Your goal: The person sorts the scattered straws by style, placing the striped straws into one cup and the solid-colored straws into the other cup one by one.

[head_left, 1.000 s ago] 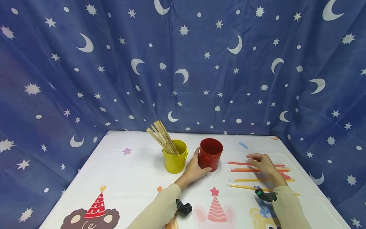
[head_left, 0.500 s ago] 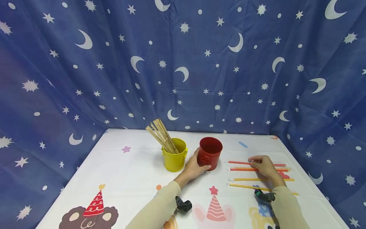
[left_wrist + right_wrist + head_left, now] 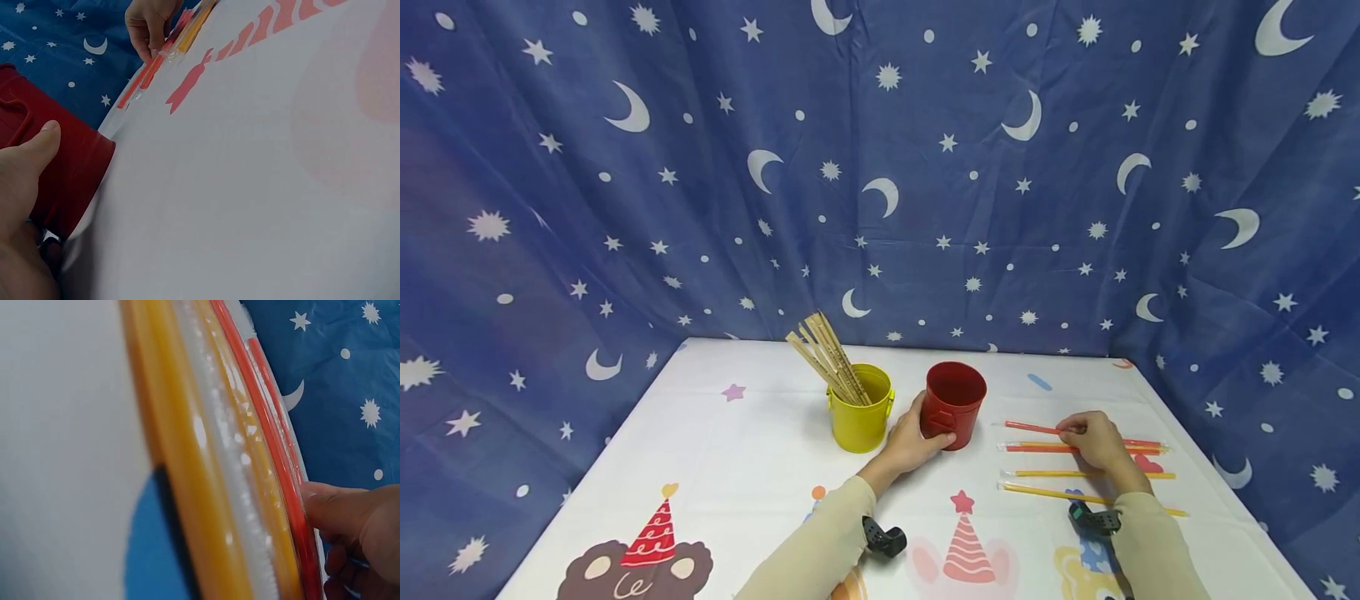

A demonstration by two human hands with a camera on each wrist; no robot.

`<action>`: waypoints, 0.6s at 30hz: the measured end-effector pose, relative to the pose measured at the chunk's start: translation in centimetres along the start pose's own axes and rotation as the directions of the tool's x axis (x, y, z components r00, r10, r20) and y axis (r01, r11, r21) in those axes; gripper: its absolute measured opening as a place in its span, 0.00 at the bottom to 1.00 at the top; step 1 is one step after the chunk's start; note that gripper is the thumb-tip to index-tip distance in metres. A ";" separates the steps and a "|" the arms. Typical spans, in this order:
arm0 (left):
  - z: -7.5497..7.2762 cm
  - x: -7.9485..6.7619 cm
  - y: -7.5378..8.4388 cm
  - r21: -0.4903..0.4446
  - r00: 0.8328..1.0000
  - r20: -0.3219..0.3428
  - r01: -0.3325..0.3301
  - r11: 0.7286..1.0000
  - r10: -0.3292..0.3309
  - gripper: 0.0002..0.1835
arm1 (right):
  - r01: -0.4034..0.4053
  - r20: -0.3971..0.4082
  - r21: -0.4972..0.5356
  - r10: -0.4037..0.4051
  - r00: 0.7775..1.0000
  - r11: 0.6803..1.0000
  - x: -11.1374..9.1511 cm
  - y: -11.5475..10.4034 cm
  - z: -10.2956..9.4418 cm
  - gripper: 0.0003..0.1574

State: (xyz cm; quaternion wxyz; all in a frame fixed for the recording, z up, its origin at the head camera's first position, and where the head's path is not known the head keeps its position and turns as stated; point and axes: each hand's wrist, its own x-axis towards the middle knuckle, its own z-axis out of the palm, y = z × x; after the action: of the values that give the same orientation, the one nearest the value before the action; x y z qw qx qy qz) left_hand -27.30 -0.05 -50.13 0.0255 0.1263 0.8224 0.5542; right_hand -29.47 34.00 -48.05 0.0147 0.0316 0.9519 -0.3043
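My left forearm comes in from the near edge, its pale sleeve (image 3: 816, 537) slanting away to the right. My left hand (image 3: 910, 443) wraps the red bucket (image 3: 956, 400) low on its left and near side, the thumb laid across the near wall and the other fingers curled round the left, mostly out of sight. The grip is closed to the bucket's width. The bucket stands mouth up on the white table (image 3: 737, 450), right of the yellow bucket (image 3: 857, 429), which holds a slanting bundle of paper-wrapped sticks (image 3: 831, 358).

My right forearm reaches away from the near right, leaning a little to the left, with a dark wrist camera (image 3: 1093, 519) strapped at the cuff. My right hand (image 3: 1093, 437) is bent down over the farthest red straw (image 3: 1032, 427), thumb and fingertips drawn together in a pinch on it. I cannot tell whether the whole straw is off the table. Just nearer lies an orange and red pair of wrapped straws (image 3: 1041, 449); nearer again are two yellow straws (image 3: 1052, 493), running left to right and partly hidden beneath my hand and wrist.
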 end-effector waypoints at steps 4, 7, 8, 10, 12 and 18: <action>0.0 0.0 0.0 -0.001 1.000 -0.006 -0.006 1.000 0.006 0.46 | 0.037 -0.030 0.008 -0.037 0.999 0.999 -0.1 -0.1 -0.3 0.08; 0.1 0.0 0.0 -0.013 1.000 -0.007 -0.008 1.000 0.008 0.46 | 0.067 -0.064 0.016 -0.066 0.996 0.998 -0.3 -0.2 -0.8 0.10; 0.1 0.0 0.0 -0.015 1.000 -0.005 -0.004 1.000 0.004 0.46 | 0.078 -0.077 0.015 -0.076 0.994 0.997 -0.3 -0.3 -0.9 0.10; 0.1 0.0 0.0 -0.011 1.000 -0.007 -0.005 1.000 0.005 0.46 | 0.103 -0.104 0.016 -0.101 0.989 0.995 -0.5 -0.6 -1.2 0.11; 0.1 0.1 0.0 -0.002 1.000 -0.005 0.003 1.000 -0.003 0.47 | 0.141 -0.138 0.014 -0.137 0.981 0.990 -0.6 -0.9 -1.5 0.11; 0.1 0.3 -0.2 0.016 1.000 0.001 0.003 1.000 -0.003 0.45 | 0.266 -0.253 0.026 -0.251 0.934 0.964 -0.7 -2.0 -2.3 0.09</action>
State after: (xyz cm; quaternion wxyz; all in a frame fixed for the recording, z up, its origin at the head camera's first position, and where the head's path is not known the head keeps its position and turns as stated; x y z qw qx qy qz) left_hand -27.59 0.05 -50.31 0.0259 0.1258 0.8270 0.5474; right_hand -28.91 33.64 -44.95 -0.1450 -0.0556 0.9327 -0.3255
